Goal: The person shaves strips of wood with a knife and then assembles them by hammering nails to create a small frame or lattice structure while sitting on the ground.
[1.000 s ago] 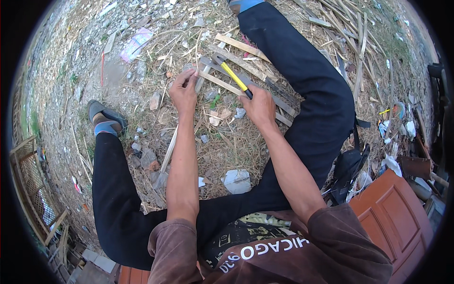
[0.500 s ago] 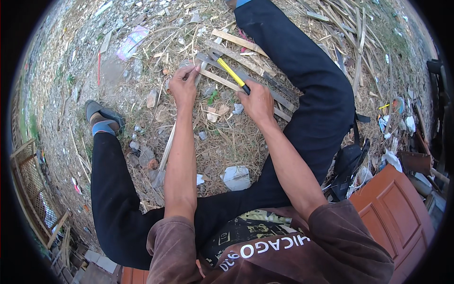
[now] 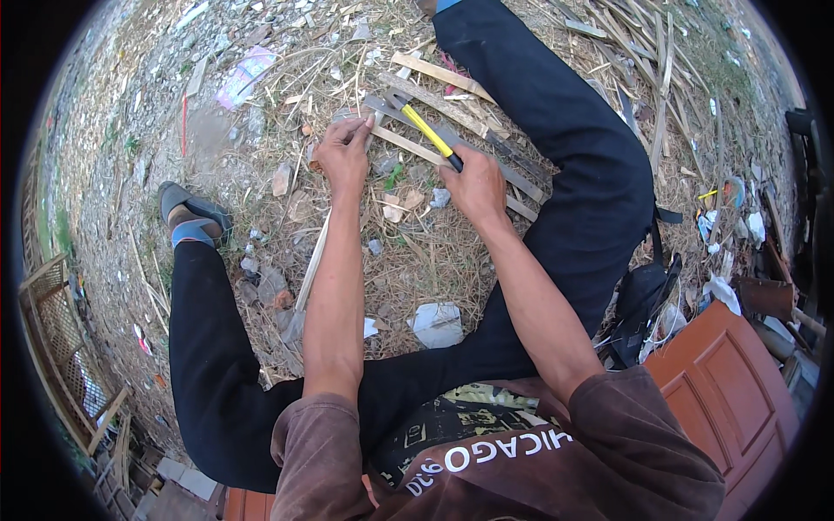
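My right hand [image 3: 478,184] is closed around the black grip of a hammer [image 3: 426,130] with a yellow handle. Its dark metal head rests at or just above the far ends of some wooden pieces. Below the hammer, a pale wooden strip [image 3: 407,144] runs slantwise between my two hands. At the strip's far left end, my left hand [image 3: 344,156] has thumb and fingertips pinched together; whatever they hold is too small to make out. A greyish board [image 3: 512,177] lies under the hammer and reaches toward my right leg.
Several loose slats [image 3: 443,75] lie beyond the hammer, and a pile of wood strips [image 3: 665,87] is at the far right. My legs [image 3: 556,113] spread around the work. A white stone-like slab [image 3: 435,325] sits close to me. A reddish-brown panelled door [image 3: 725,373] lies at the near right.
Both hands stay in nearly the same place, with the hammer still in the right one. The whole view has shifted very slightly.
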Demonstrator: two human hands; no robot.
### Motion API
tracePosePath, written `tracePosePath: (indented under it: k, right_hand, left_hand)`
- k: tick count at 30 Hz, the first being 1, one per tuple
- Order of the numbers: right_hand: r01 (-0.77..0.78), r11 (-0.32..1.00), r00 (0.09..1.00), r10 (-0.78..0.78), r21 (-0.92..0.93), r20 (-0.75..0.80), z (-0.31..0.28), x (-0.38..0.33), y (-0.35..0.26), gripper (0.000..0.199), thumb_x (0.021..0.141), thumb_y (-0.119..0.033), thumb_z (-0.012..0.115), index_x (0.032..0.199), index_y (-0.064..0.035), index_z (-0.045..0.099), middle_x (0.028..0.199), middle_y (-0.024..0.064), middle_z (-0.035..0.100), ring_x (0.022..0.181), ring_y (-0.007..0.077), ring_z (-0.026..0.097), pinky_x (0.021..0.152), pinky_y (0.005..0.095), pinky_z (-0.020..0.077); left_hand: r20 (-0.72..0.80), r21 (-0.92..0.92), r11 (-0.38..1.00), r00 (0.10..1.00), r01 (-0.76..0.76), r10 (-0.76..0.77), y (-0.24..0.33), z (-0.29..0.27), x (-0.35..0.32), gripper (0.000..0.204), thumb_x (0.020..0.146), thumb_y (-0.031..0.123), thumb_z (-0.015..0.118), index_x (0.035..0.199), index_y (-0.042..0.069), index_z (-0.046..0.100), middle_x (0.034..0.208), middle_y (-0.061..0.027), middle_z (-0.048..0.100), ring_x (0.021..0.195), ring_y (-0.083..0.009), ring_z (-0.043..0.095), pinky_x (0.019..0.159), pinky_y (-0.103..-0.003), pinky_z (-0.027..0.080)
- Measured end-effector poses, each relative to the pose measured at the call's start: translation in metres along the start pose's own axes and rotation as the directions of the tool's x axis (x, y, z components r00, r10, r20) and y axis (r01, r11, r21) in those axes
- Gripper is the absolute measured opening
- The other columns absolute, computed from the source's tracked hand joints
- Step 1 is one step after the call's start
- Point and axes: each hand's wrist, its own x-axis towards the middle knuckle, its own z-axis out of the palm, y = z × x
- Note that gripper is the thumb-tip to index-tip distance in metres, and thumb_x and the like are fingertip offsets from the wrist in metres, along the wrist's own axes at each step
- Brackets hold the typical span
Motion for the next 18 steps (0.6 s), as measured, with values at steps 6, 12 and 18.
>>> tracePosePath:
  k: [6, 12, 18]
  right_hand:
    - [-0.014, 1.0, 1.0, 0.014, 0.009, 0.005, -0.0004, 0.0001, -0.0005, 0.022, 0.079, -0.018, 0.074, 0.094, -0.003, 0.07, 0.071, 0.019, 0.064, 0.069, 0.037, 0.064, 0.066, 0.0451, 0.0471]
    - [0.039, 0.999, 0.999, -0.039, 0.006, -0.023, 0.0038, -0.0011, 0.0043, 0.024, 0.08, -0.02, 0.073, 0.095, -0.0021, 0.069, 0.068, 0.0179, 0.062, 0.066, 0.0362, 0.062, 0.064, 0.0449, 0.0462]
    - [0.091, 0.987, 0.996, -0.09, 0.129, -0.016, 0.0018, -0.0047, -0.0022, 0.025, 0.089, -0.022, 0.067, 0.102, -0.0002, 0.067, 0.066, 0.017, 0.061, 0.057, 0.0334, 0.057, 0.058, 0.0412, 0.0445]
  left_hand:
    - [0.019, 0.019, 1.0, 1.0, 0.0, 0.0, 0.0015, -0.0023, -0.0021, 0.016, 0.082, 0.011, 0.08, 0.093, 0.0, 0.076, 0.095, -0.0058, 0.069, 0.086, -0.0113, 0.063, 0.078, -0.024, 0.048]
    - [-0.017, 0.03, 0.998, 0.999, -0.05, 0.051, 0.003, -0.001, -0.0043, 0.018, 0.081, 0.012, 0.08, 0.092, -0.001, 0.075, 0.094, -0.0071, 0.07, 0.083, -0.0128, 0.063, 0.077, -0.026, 0.049]
    - [-0.048, 0.094, 0.99, 0.993, -0.1, 0.105, 0.0067, 0.0004, -0.0065, 0.021, 0.08, 0.014, 0.081, 0.091, -0.003, 0.075, 0.092, -0.007, 0.07, 0.079, -0.0124, 0.063, 0.073, -0.025, 0.049]
